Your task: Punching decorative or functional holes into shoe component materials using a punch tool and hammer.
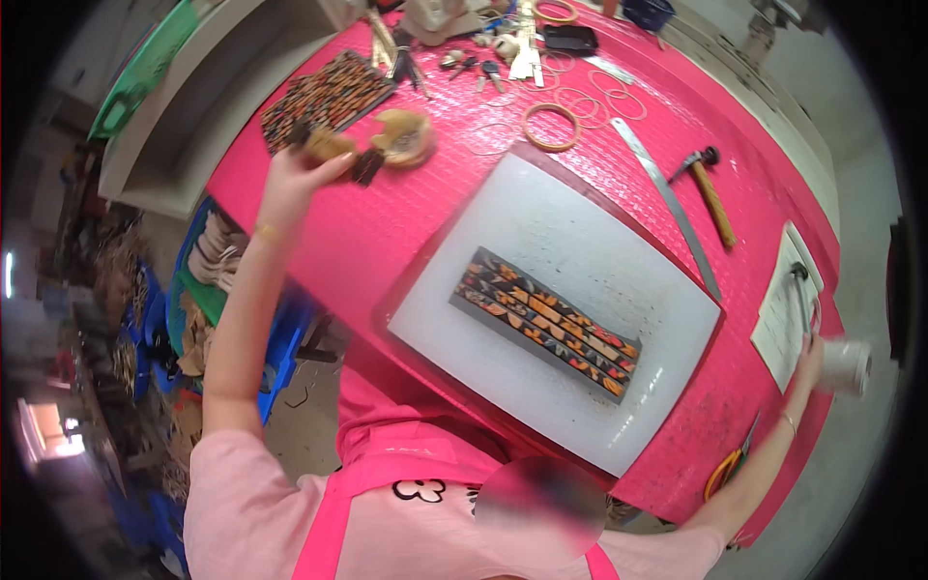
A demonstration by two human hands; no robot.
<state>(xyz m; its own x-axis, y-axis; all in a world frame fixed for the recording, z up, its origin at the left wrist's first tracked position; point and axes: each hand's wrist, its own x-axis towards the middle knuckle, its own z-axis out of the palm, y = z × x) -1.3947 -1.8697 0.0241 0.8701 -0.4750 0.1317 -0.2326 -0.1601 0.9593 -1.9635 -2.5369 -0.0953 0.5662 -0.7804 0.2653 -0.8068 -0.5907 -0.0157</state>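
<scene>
At the far left of the pink table, my left hand (295,179) is closed on a yellow-brown piece (330,146) with dark ends, whose kind I cannot make out. Beside it lies a notched, round tan piece (404,138). Over at the right edge, my right hand (808,363) grips a white cylindrical container (845,368), next to a clipboard with paper (776,319). Between my arms, a dark strip with rows of orange and black patterned pieces (546,323) lies on a white board (425,324).
A patterned mat of small blocks (324,100) lies at the far left. Behind the board are a steel ruler (667,198), a hammer (713,203), a wooden ring (551,128), rubber bands (623,101) and keys (490,72). Scissors (725,472) lie near my right forearm.
</scene>
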